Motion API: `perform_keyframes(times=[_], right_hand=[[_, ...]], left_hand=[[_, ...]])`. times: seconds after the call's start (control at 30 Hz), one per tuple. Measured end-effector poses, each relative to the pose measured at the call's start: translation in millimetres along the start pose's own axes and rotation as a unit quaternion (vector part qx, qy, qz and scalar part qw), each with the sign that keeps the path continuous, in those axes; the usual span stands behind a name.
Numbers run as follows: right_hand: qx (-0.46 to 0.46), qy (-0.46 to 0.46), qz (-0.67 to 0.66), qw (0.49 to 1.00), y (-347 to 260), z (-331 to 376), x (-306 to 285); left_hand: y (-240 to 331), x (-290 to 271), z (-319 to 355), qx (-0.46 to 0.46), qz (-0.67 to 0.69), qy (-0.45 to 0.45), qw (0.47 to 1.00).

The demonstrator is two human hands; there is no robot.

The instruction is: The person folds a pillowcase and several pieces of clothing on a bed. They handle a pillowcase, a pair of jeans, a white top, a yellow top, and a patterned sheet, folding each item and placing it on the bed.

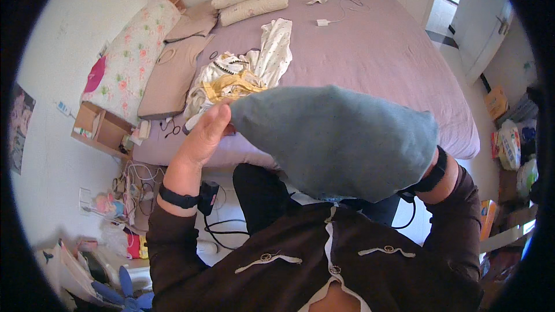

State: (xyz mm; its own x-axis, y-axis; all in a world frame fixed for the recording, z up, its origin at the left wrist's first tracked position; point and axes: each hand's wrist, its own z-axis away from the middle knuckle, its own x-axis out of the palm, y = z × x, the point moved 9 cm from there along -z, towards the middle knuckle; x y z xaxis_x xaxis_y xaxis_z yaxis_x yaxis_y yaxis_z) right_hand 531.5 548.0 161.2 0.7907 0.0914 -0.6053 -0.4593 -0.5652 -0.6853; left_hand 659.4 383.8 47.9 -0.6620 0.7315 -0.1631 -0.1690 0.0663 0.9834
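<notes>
A grey-blue piece of clothing (335, 138) hangs spread out in front of me, over the near edge of a bed with a mauve sheet (376, 58). My left hand (203, 136) is raised and grips the garment's left corner. My right hand is hidden behind the cloth at its right end; only the wrist with a black band (430, 176) shows, and it seems to hold that side. A heap of white, dotted and yellow clothes (243, 78) lies on the bed just beyond my left hand.
Two rolled pillows (251, 0), a floral pillow (139, 52) and beige garments (173, 72) lie at the bed's head. Chargers and cables (332, 8) are on the sheet. A small wooden shelf (101, 130) and tangled cords sit left; bags and boxes (509, 144) crowd the right, near a door (485, 29).
</notes>
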Motion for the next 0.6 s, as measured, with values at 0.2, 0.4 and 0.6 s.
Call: perform_keyframes(times=[0.2,0.4,0.6], right_hand=[[0.017,-0.019,0.002,1.000,2,-2,0],[0.032,-0.011,0.012,0.999,5,10,-7],[0.061,0.001,0.007,0.998,9,35,-19]], left_hand=[[20,37,-3,0.149,0.072,-0.162,0.973],[48,49,-17,0.093,0.297,-0.182,0.933],[50,80,-22,-0.003,0.214,-0.251,0.944]])
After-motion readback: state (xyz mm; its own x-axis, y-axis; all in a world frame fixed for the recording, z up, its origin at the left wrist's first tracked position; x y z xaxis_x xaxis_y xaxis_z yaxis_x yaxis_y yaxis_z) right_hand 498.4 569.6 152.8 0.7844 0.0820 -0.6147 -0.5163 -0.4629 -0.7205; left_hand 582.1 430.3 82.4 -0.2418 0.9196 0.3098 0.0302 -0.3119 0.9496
